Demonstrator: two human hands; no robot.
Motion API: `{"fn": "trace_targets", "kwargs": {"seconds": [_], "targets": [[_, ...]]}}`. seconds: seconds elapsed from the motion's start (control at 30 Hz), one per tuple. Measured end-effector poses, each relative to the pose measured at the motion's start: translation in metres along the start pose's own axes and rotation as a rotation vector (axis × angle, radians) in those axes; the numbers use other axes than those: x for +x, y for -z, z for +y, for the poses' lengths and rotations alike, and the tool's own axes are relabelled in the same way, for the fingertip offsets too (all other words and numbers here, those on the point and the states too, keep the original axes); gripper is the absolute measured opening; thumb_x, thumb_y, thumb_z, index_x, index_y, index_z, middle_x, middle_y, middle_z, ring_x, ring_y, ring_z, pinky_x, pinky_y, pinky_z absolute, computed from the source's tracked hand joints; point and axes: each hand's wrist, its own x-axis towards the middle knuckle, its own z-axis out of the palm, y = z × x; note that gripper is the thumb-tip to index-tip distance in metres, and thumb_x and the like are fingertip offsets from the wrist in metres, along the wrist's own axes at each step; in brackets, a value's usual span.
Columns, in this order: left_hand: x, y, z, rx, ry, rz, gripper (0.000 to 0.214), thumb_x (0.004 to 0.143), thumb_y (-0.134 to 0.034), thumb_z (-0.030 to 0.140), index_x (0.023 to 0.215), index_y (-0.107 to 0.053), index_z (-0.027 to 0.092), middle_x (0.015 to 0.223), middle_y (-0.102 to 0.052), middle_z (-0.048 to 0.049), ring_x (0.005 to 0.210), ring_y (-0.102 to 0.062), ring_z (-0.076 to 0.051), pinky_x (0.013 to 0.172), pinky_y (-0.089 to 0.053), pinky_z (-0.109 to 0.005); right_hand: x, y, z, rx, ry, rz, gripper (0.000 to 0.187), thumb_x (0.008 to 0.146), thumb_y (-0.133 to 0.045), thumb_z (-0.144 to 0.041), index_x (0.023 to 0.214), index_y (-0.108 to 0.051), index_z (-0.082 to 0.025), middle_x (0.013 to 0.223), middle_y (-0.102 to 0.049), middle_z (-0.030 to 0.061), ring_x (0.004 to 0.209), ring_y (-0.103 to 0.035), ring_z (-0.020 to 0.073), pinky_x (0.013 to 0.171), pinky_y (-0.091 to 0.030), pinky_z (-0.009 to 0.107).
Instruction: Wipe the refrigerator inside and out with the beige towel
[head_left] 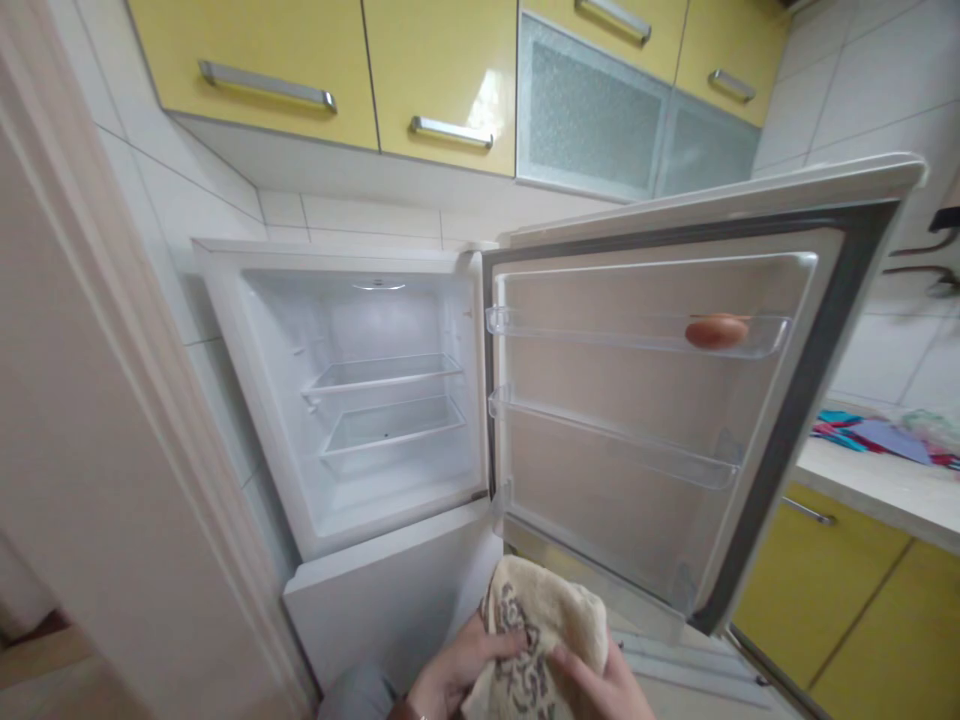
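Note:
At the bottom of the view both hands hold a beige patterned towel (541, 615), bunched up in front of the fridge. My left hand (456, 672) grips its left side with the fingers curled over the cloth. My right hand (601, 685) clasps its right side. The white fridge (255, 380) stands open above them, its glass shelves (382, 372) bare. On the open door (847, 330) a single brown egg (717, 331) lies in the top clear rack.
Yellow wall cabinets (442, 70) with metal handles hang above the fridge. A counter (877, 485) with coloured cloths lies to the right over yellow base cabinets. A pale door frame (90, 420) fills the left side.

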Motion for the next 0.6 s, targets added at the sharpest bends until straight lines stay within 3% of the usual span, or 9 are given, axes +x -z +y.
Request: {"fn": "trace_targets", "kwargs": {"seconds": [0.07,0.17,0.2,0.27,0.3,0.37,0.43,0.53,0.6], "targets": [[-0.005,-0.004,0.022,-0.021,-0.05,0.046,0.073,0.052,-0.106,0.044,0.111,-0.076,0.015,0.106,-0.08,-0.0177,0.105,-0.077,-0.039,0.1,-0.06,-0.049,-0.006,0.015,-0.023,-0.3,0.284,0.127,0.065,0.084,-0.079,-0.052,0.137,-0.057,-0.022,0.132,-0.07,0.0163,0.117,-0.072,0.0295,0.095,-0.062,0.039],[-0.016,-0.008,0.072,-0.119,-0.116,0.128,0.067,0.057,-0.105,0.044,0.107,-0.076,0.011,0.097,-0.08,-0.0186,0.098,-0.079,-0.04,0.089,-0.065,-0.046,-0.014,0.056,-0.075,-0.736,0.924,0.459,0.05,0.084,-0.079,-0.035,0.129,-0.061,-0.024,0.125,-0.07,0.0126,0.113,-0.071,0.0273,0.1,-0.06,0.043],[-0.021,-0.01,0.091,-0.15,-0.133,0.172,0.063,0.061,-0.103,0.041,0.109,-0.075,0.011,0.095,-0.08,-0.0177,0.093,-0.08,-0.038,0.085,-0.066,-0.046,-0.016,0.073,-0.095,-0.82,1.095,0.572,0.056,0.08,-0.083,-0.033,0.13,-0.061,-0.024,0.126,-0.068,0.0125,0.118,-0.069,0.0294,0.105,-0.057,0.048],[-0.027,-0.014,0.131,-0.222,-0.204,0.266,0.05,0.075,-0.096,0.032,0.115,-0.074,0.012,0.097,-0.081,-0.0162,0.088,-0.081,-0.034,0.083,-0.068,-0.046,-0.016,0.109,-0.135,-0.908,1.256,0.843,0.067,0.076,-0.088,-0.035,0.134,-0.059,-0.022,0.133,-0.063,0.0147,0.123,-0.065,0.0325,0.116,-0.048,0.058],[-0.029,-0.017,0.151,-0.258,-0.256,0.299,0.043,0.081,-0.09,0.027,0.117,-0.073,0.012,0.102,-0.081,-0.0164,0.089,-0.081,-0.033,0.086,-0.068,-0.046,-0.014,0.127,-0.152,-0.927,1.266,0.982,0.072,0.077,-0.088,-0.039,0.139,-0.057,-0.02,0.137,-0.06,0.0161,0.132,-0.059,0.0351,0.121,-0.042,0.062],[-0.029,-0.023,0.188,-0.284,-0.442,0.391,0.033,0.088,-0.08,0.017,0.12,-0.073,0.014,0.111,-0.081,-0.0146,0.092,-0.081,-0.03,0.09,-0.068,-0.046,-0.008,0.158,-0.179,-0.908,1.194,1.119,0.086,0.077,-0.085,-0.056,0.148,-0.052,-0.021,0.154,-0.047,0.018,0.147,-0.044,0.0394,0.125,-0.038,0.062],[-0.024,-0.029,0.221,-0.265,-0.633,0.454,0.03,0.09,-0.075,0.012,0.12,-0.074,0.015,0.115,-0.08,-0.0128,0.096,-0.081,-0.028,0.094,-0.067,-0.044,0.004,0.182,-0.192,-0.829,0.986,1.098,0.107,0.074,-0.079,-0.073,0.159,-0.04,-0.023,0.167,-0.032,0.0185,0.154,-0.036,0.0415,0.124,-0.04,0.061],[-0.007,-0.037,0.265,-0.222,-0.855,0.519,0.024,0.09,-0.074,0.01,0.113,-0.076,0.014,0.117,-0.08,-0.0113,0.101,-0.08,-0.026,0.099,-0.065,-0.043,0.027,0.204,-0.188,-0.663,0.672,0.933,0.126,0.068,-0.07,-0.088,0.166,-0.023,-0.025,0.167,-0.033,0.0197,0.152,-0.039,0.0441,0.124,-0.038,0.065],[0.007,-0.045,0.293,-0.165,-0.989,0.539,0.021,0.089,-0.076,0.014,0.11,-0.077,0.014,0.117,-0.08,-0.0109,0.102,-0.08,-0.026,0.099,-0.065,-0.043,0.043,0.212,-0.175,-0.699,0.663,0.902,0.129,0.065,-0.068,-0.091,0.167,-0.023,-0.026,0.166,-0.035,0.0191,0.15,-0.041,0.0453,0.122,-0.038,0.067]]}}
